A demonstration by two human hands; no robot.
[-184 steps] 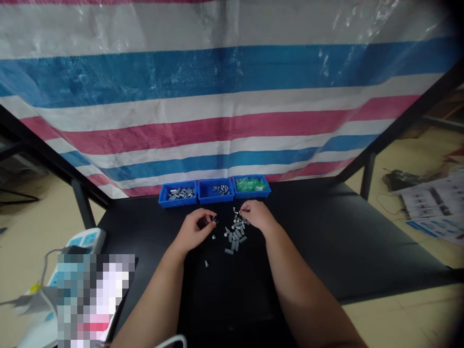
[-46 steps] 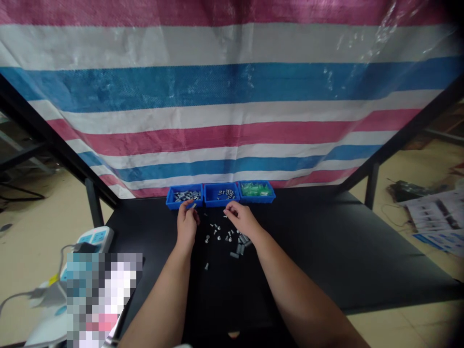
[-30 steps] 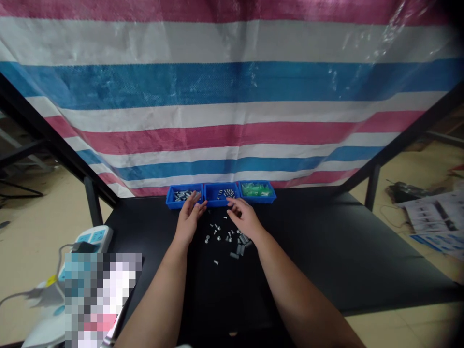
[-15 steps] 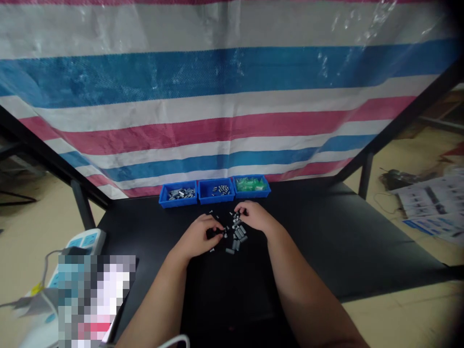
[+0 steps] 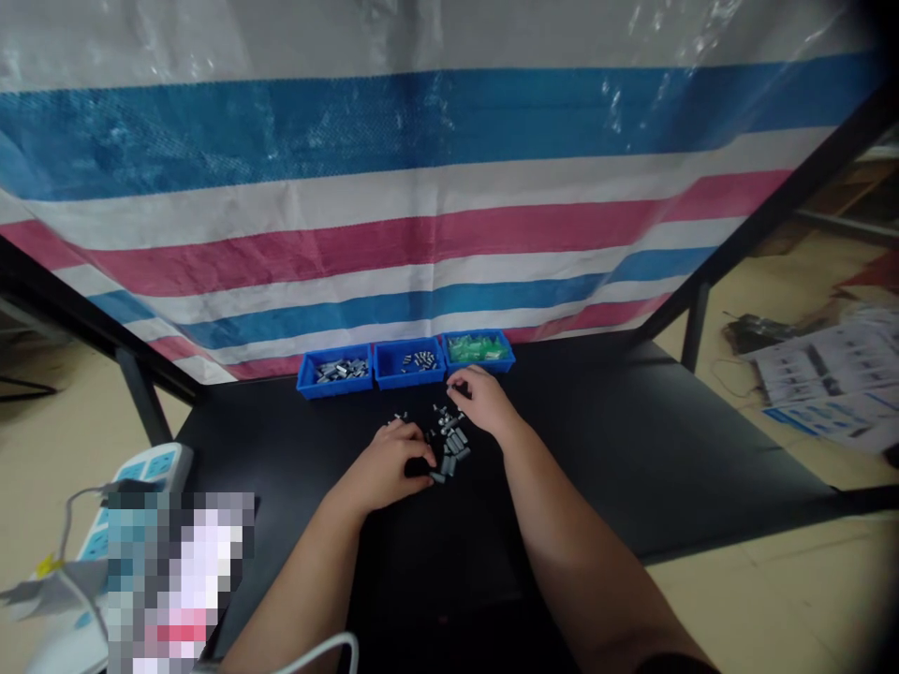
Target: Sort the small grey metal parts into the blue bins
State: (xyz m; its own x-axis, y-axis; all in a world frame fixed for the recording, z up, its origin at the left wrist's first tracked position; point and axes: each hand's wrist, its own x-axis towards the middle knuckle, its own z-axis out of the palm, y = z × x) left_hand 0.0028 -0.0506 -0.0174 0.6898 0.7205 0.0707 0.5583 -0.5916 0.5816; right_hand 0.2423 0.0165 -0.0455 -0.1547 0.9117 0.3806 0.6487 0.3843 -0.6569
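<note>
On the black table lies a loose pile of small grey cylinders (image 5: 458, 440), with shiny screws (image 5: 444, 421) at its far end. My left hand (image 5: 393, 463) rests at the pile's left side, fingers curved and thumb apart from them, next to a cylinder at the near end. A few more screws (image 5: 400, 416) lie just beyond its knuckles. My right hand (image 5: 484, 401) is above the far end of the pile, close to the trays, with thumb and fingertips pinched together. Whatever is between those fingertips is too small to make out.
Three blue trays stand in a row at the back: the left tray (image 5: 301, 386) holds grey metal parts, the middle tray (image 5: 411, 380) screws, the right tray (image 5: 511, 363) green-tinted packets. A power strip (image 5: 175, 461) and a blurred-out item (image 5: 189, 571) are at the left. Striped sheeting (image 5: 435, 225) hangs behind.
My right hand has moved away from the pile towards the trays. My left hand has spread its fingers and shifted slightly nearer. The whole view has shifted a little.
</note>
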